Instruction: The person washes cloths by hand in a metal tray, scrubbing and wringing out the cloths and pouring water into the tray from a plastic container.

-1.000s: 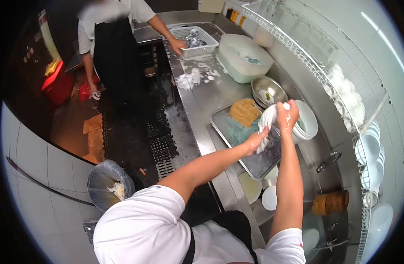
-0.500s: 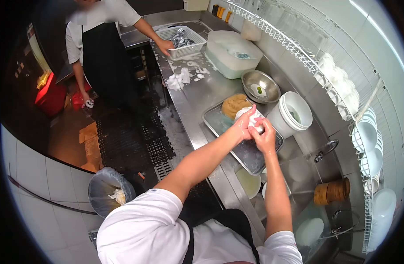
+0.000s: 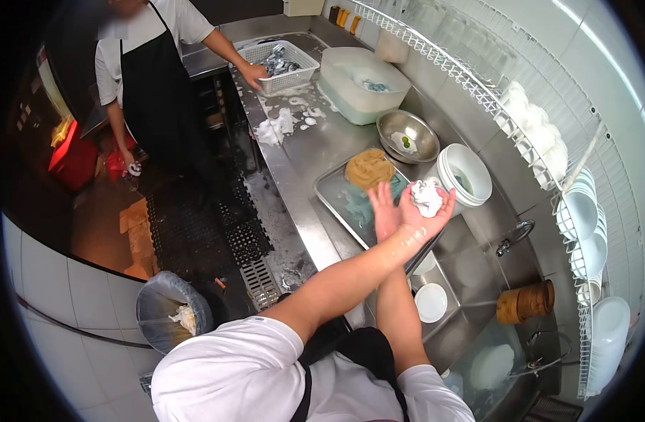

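One crumpled white cloth (image 3: 426,196) sits bunched in the cupped left hand (image 3: 415,212), right of the centre of the frame; the left forearm crosses over the right one, with white suds near its wrist. The right hand (image 3: 383,216) is open with its fingers spread, just left of the left hand, and it grips nothing that shows; whether the two touch at the heel of the palm, I cannot tell.

Beneath and beside the hands lies a metal tray (image 3: 334,191), partly hidden by them; a tan bundle (image 3: 370,169) rests at its upper end, with a teal cloth (image 3: 360,205) just below. Behind the tray, on the steel desk (image 3: 294,184), stand a metal bowl (image 3: 422,142) with small green pieces inside, a large translucent tub (image 3: 357,95), and, to the right, white buckets (image 3: 482,172) nested together.

Near the top of the frame, a co-worker's hand (image 3: 254,74) is at the edge of a white basket (image 3: 294,83) of metal utensils (image 3: 280,62); white foam (image 3: 274,128) lies below it. Lower right of centre, a round white container (image 3: 430,302) is in the sink (image 3: 466,271).
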Demonstrator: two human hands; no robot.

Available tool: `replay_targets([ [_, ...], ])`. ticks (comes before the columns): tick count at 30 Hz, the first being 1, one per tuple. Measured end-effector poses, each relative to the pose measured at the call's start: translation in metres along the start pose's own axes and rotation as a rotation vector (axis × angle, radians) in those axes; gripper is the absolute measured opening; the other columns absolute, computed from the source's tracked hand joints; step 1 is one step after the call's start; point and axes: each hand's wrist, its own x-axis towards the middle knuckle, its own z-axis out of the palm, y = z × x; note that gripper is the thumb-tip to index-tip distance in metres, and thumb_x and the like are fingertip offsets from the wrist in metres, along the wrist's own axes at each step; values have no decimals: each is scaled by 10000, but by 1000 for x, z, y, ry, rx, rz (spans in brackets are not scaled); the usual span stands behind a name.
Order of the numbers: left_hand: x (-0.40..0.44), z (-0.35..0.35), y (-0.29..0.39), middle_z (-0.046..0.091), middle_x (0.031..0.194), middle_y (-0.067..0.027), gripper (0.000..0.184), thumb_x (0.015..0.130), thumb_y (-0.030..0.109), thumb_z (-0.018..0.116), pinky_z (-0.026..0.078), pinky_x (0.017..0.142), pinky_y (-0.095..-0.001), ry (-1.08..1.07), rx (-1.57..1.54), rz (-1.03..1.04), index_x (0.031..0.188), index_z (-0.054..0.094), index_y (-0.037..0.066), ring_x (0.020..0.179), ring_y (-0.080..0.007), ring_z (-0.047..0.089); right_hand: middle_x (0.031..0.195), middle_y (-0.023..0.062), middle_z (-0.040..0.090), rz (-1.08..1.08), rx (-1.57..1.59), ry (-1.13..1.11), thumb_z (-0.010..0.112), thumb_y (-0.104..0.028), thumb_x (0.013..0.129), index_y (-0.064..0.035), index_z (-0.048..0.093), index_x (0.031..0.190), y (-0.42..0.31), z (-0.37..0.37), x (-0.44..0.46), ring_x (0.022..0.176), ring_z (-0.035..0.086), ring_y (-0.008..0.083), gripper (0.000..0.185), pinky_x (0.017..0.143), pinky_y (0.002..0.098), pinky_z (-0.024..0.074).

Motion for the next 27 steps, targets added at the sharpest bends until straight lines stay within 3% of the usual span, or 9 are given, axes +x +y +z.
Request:
replay_targets([
  [3, 4, 0, 11, 582, 803, -66, 227, 829, 331, 625, 565, 748, -371, -130, 30, -56, 859, 631, 106, 710, -224, 577, 1240, 117, 552, -157, -75, -188, 553, -423, 896, -27, 470, 1297, -9, 7, 35, 1170, 520, 276, 569, 1072, 494, 357],
  [6, -8, 10, 23, 532, 865, -117, 477, 820, 412, 692, 531, 664, -305, -48, -153, -354, 969, 566, -23, 761, -200, 550, 1122, 115, 620, -98, -5, -306, 563, -370, 902, -17, 543, 1179, -28, 3, 41, 1031, 593, 239, 449, 947, 431, 457],
  [8, -6, 11, 39, 502, 876, -100, 507, 806, 394, 715, 485, 644, -281, -69, -14, -466, 1014, 536, -32, 748, -183, 520, 1043, 114, 665, -90, 29, -378, 569, -335, 907, -11, 591, 1101, -54, -2, 47, 938, 642, 215, 378, 863, 390, 524],
  [11, -8, 6, 73, 523, 843, -74, 406, 835, 339, 678, 434, 568, -263, 61, 193, -730, 1014, 558, -6, 680, -143, 489, 850, 84, 683, 191, -292, -40, 594, -330, 886, -57, 643, 943, -97, 37, 35, 781, 663, 202, 283, 751, 369, 560],
  [13, -2, -6, 95, 572, 810, -71, 317, 835, 297, 658, 421, 501, -262, 164, 490, -735, 971, 590, 18, 615, -145, 492, 823, 69, 666, 376, -496, -104, 647, -285, 856, -60, 638, 931, -103, 51, 32, 744, 654, 196, 238, 704, 356, 555],
  [18, 11, -5, 115, 593, 709, -34, 199, 802, 247, 660, 371, 406, -240, 255, 1316, -521, 905, 613, 84, 527, -130, 515, 747, 74, 648, 177, -1204, 32, 726, -112, 739, -23, 619, 834, -96, 86, 39, 662, 636, 179, 169, 572, 315, 518],
  [23, 13, -1, 103, 608, 670, -15, 203, 744, 226, 666, 357, 383, -247, 325, 2021, -194, 895, 620, 98, 478, -117, 527, 732, 121, 661, 31, -1715, -15, 715, -141, 660, -1, 622, 823, -88, 64, 66, 664, 641, 218, 234, 588, 354, 508],
  [25, 29, -17, 119, 678, 799, -57, 200, 704, 171, 714, 485, 530, -342, 268, 2131, -168, 849, 670, 41, 677, -157, 648, 722, 118, 648, -139, -1987, -32, 730, -158, 642, -9, 615, 834, -83, 57, 71, 633, 617, 210, 269, 602, 350, 505],
  [27, 43, -51, 129, 691, 867, -74, 251, 703, 144, 718, 512, 625, -360, 248, 2162, 110, 905, 675, 2, 761, -190, 665, 859, 232, 683, -205, -2182, 90, 732, -197, 634, -11, 646, 903, -71, 64, 58, 827, 674, 367, 338, 770, 403, 521],
])
